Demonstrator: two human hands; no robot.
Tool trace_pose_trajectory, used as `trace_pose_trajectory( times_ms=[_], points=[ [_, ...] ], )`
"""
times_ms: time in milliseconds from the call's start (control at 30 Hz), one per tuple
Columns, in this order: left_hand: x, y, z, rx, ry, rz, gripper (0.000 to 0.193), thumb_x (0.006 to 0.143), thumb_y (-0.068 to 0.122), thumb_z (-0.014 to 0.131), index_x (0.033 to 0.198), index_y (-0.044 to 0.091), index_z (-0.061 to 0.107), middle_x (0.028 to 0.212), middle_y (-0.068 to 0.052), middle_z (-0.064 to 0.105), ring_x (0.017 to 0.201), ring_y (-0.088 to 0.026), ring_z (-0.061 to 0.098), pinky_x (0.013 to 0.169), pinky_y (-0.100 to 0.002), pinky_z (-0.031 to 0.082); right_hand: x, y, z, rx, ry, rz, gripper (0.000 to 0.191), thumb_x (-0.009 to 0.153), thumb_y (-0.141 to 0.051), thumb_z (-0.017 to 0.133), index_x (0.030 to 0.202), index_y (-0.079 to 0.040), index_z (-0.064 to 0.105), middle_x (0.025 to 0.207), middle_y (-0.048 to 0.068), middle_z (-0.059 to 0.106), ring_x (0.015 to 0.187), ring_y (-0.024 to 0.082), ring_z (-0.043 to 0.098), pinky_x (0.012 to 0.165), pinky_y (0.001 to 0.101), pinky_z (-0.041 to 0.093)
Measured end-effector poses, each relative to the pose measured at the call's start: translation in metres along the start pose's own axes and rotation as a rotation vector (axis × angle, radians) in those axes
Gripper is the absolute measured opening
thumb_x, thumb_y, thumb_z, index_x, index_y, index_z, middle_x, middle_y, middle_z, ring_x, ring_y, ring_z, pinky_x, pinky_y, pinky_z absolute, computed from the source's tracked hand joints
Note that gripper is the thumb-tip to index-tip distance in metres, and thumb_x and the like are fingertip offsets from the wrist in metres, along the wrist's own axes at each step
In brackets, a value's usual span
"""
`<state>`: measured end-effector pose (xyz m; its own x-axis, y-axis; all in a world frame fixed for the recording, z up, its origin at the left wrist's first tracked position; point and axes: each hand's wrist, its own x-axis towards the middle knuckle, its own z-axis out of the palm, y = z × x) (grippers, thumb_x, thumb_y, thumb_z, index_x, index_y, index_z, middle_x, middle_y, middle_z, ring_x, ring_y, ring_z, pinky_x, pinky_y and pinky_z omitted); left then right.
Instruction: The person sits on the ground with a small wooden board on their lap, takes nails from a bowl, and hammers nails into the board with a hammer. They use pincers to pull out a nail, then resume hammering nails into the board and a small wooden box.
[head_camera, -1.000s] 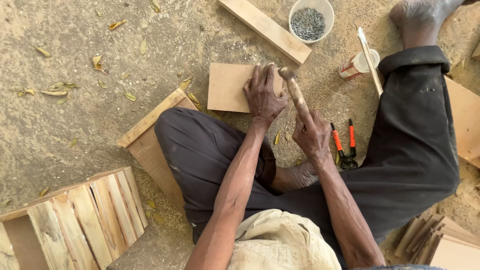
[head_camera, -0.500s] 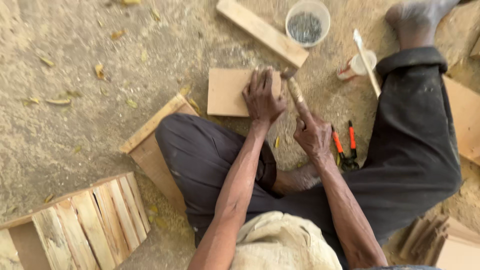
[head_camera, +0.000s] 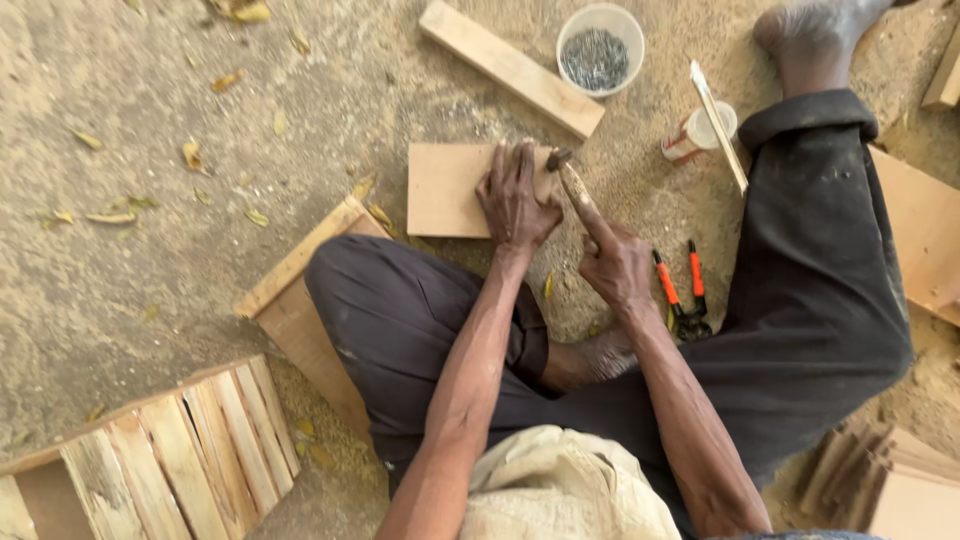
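Right now I'm pinning the small board (head_camera: 448, 188) flat w/ my left hand (head_camera: 515, 200), right hand (head_camera: 615, 268) gripping the hammer (head_camera: 572, 185) at the board's right edge; nailing looks barely begun, nail tub (head_camera: 600, 45) beyond it.

board (head_camera: 445, 190): flat, square, on sand | hammer (head_camera: 572, 185): head on board edge
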<state>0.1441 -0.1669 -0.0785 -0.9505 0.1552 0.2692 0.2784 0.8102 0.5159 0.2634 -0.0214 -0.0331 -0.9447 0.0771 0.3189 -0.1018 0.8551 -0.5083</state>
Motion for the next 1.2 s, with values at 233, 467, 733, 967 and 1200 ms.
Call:
trace_pose_trajectory(
  times_ms=[233,467,733,967,1200],
  points=[
    [0.001,-0.001,0.001,-0.028,-0.004,-0.001,0.081,0.078,0.034,0.076,0.147,0.009,0.043,0.147,-0.012,0.056,0.148,-0.034,0.038,0.113,-0.056,0.034,-0.007,-0.001,0.007,-0.064,-0.007,0.018,0.060,0.088,0.000,0.068,0.145,-0.018,0.062,0.083,0.014,0.067,0.057,0.022,0.057,0.049,0.0371,0.050],
    [-0.002,0.001,-0.003,0.065,-0.055,-0.020,0.093,0.071,0.038,0.076,0.152,0.009,0.041,0.152,-0.011,0.055,0.150,-0.030,0.038,0.115,-0.055,0.035,-0.009,0.001,0.011,0.040,0.118,-0.077,0.048,0.101,-0.001,0.067,0.146,-0.016,0.056,0.079,0.009,0.065,0.057,0.012,0.053,0.042,0.0280,0.045],
    [0.000,0.001,-0.005,0.084,-0.063,-0.014,0.096,0.071,0.034,0.076,0.157,0.011,0.039,0.157,-0.010,0.052,0.151,-0.030,0.037,0.115,-0.057,0.036,-0.006,-0.005,0.004,0.040,0.065,-0.031,0.050,0.099,-0.001,0.070,0.145,-0.015,0.058,0.078,0.011,0.065,0.053,0.016,0.053,0.041,0.0309,0.045],
    [-0.002,0.010,-0.019,0.023,-0.064,-0.026,0.096,0.067,0.024,0.075,0.155,0.010,0.039,0.152,-0.011,0.053,0.149,-0.034,0.039,0.113,-0.058,0.035,-0.002,-0.011,-0.007,-0.060,0.118,-0.025,0.054,0.090,0.001,0.070,0.142,-0.011,0.065,0.075,0.014,0.061,0.056,0.025,0.055,0.050,0.0423,0.047],
    [0.004,0.009,-0.013,0.012,-0.046,-0.034,0.100,0.064,0.025,0.074,0.156,0.009,0.039,0.150,-0.012,0.054,0.149,-0.035,0.038,0.114,-0.060,0.033,0.000,-0.010,-0.011,0.002,0.063,0.014,0.050,0.088,0.000,0.068,0.136,-0.012,0.068,0.082,0.014,0.068,0.059,0.025,0.063,0.049,0.0405,0.050]
  ],
)
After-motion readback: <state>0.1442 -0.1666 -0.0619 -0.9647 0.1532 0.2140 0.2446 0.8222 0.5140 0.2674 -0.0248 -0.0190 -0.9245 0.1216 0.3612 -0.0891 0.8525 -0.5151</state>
